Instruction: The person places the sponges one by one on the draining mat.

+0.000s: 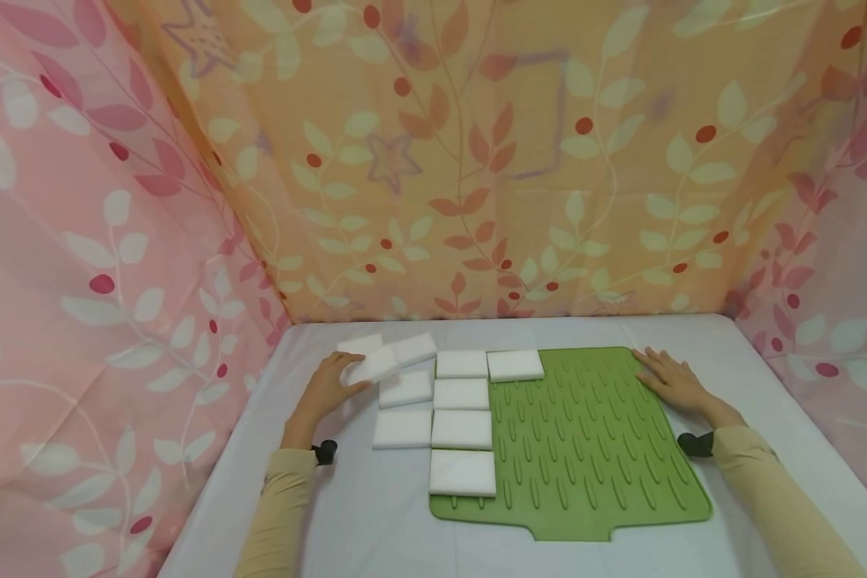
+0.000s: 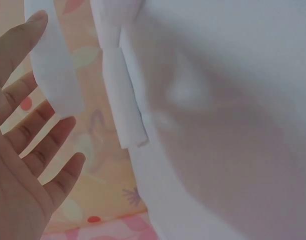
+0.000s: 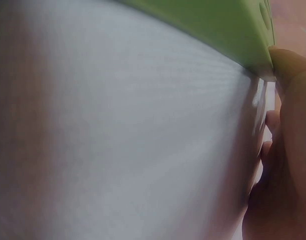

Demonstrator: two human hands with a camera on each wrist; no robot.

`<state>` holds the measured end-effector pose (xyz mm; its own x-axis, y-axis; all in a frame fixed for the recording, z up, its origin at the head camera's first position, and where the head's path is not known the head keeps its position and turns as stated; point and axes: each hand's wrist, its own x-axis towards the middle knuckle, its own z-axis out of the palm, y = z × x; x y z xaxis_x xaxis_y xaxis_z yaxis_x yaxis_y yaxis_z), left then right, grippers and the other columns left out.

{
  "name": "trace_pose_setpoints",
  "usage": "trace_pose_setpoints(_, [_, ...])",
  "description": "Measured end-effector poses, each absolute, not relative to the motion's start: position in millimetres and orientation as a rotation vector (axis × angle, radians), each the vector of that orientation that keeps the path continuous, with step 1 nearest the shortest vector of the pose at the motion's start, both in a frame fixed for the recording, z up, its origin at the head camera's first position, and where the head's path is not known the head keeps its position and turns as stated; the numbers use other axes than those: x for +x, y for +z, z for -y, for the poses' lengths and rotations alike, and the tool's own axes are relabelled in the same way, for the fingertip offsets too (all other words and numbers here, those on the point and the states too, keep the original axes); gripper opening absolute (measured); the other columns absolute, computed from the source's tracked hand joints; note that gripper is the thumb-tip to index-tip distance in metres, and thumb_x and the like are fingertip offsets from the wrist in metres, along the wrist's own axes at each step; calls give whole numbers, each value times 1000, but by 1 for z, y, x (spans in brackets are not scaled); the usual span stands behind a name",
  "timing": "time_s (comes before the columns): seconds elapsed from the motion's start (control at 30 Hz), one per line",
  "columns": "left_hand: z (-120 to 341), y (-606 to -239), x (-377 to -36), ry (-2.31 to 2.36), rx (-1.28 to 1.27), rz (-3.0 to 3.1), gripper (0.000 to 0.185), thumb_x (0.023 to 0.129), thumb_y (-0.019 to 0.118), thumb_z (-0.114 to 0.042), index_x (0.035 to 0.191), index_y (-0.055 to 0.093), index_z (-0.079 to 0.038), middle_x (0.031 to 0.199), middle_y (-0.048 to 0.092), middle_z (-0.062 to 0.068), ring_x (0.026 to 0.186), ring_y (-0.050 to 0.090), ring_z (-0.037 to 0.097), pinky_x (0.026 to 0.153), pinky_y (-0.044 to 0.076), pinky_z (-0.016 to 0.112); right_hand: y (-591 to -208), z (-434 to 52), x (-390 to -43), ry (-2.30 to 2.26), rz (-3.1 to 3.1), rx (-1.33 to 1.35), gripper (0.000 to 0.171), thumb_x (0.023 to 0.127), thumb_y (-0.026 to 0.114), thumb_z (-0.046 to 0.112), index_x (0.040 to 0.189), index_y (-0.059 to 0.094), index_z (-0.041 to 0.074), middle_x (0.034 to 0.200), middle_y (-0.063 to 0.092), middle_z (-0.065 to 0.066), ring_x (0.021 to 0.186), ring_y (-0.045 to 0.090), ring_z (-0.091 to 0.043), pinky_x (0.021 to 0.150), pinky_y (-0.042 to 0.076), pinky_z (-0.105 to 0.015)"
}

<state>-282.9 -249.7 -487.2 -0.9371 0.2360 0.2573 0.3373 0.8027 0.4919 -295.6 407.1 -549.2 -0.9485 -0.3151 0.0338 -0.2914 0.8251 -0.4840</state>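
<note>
My left hand (image 1: 323, 391) pinches a white sponge block (image 1: 374, 365) between thumb and fingers, above other loose blocks at the table's back left. In the left wrist view the pinched block (image 2: 55, 65) slants between the thumb and the fingertips. A green ridged mat (image 1: 585, 433) lies to the right, with a column of white sponge blocks (image 1: 462, 429) along its left side. One more block (image 1: 516, 366) sits beside the column's top. My right hand (image 1: 675, 385) rests at the mat's upper right edge, fingers extended; its thumb (image 3: 292, 62) touches the green rim.
Several loose white blocks (image 1: 402, 429) lie on the white-covered table (image 1: 361, 514) left of the mat, one beside its edge. Floral curtains (image 1: 477, 160) enclose the back and both sides. Each wrist carries a small black camera (image 1: 325, 452).
</note>
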Motion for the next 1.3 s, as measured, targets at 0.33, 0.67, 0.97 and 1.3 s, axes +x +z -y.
trace_pose_setpoints(0.33, [229, -481, -285, -817, -516, 2820, 57, 77, 74, -37, 125, 58, -12, 122, 54, 10, 113, 47, 33, 95, 38, 52, -548, -405, -294, -791, -2953, -494, 60, 98, 42, 34, 147, 22, 7, 147, 14, -32, 133, 4, -55, 98, -1, -72])
trace_pose_setpoints(0.67, [206, -476, -286, -804, -599, 2838, 58, 78, 73, -41, 127, 57, -15, 125, 52, 9, 116, 46, 31, 95, 39, 51, -550, -406, -295, -781, -2950, -491, 60, 98, 42, 35, 148, 21, 8, 148, 14, -31, 133, 4, -55, 98, -2, -72])
trace_pose_setpoints(0.97, [187, -475, -289, -813, -648, 2871, 59, 78, 71, -43, 128, 55, -17, 127, 50, 6, 118, 45, 29, 98, 39, 47, -548, -406, -295, -779, -2948, -498, 60, 98, 42, 35, 147, 21, 7, 148, 13, -31, 132, 4, -56, 98, -1, -72])
trace_pose_setpoints(1.3, [164, -477, -291, -789, -757, 2869, 57, 79, 71, -40, 129, 55, -16, 125, 52, 6, 115, 48, 26, 97, 40, 44, -548, -406, -295, -770, -2950, -492, 60, 98, 42, 35, 148, 21, 8, 148, 14, -31, 133, 4, -55, 97, -1, -72])
